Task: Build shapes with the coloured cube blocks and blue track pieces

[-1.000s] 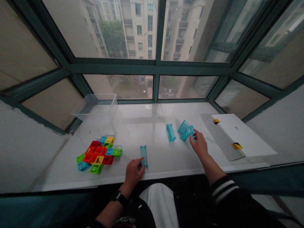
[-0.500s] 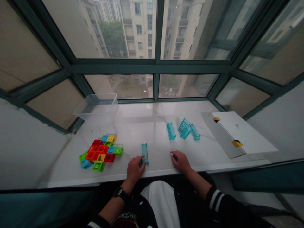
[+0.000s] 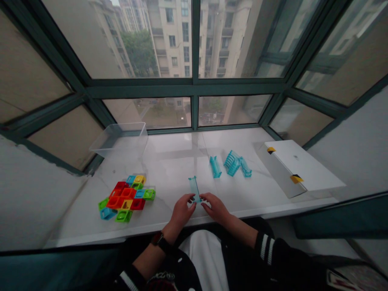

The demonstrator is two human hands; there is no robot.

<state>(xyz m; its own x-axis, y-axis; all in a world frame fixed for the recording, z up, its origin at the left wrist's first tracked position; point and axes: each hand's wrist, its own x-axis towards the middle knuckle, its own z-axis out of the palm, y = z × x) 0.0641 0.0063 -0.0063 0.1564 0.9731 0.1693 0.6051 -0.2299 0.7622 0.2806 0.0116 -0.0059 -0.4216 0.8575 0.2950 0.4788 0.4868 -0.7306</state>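
A translucent blue toy track piece (image 3: 194,186) stands in front of me near the table's front edge, its far end pointing towards the window. My left hand (image 3: 182,209) pinches its near end from the left, thumb and fingers closed. From the right, the fingertips of my right hand (image 3: 216,207) close on the same near end. Farther right lie more translucent blue pieces: a straight one (image 3: 215,167), a curved ribbed one (image 3: 232,163) and a shorter one (image 3: 245,167) touching it.
Joined red, green, yellow and blue block pieces (image 3: 126,195) lie on the left of the white table (image 3: 169,161). Behind them stands a clear plastic bin (image 3: 121,139). A white box (image 3: 303,165) with yellow-black corner tabs stands at the right. Windows border the back.
My right hand has moved left to the blue track piece. My left hand has shifted right with that piece, which now sits between both hands. The view has turned slightly.
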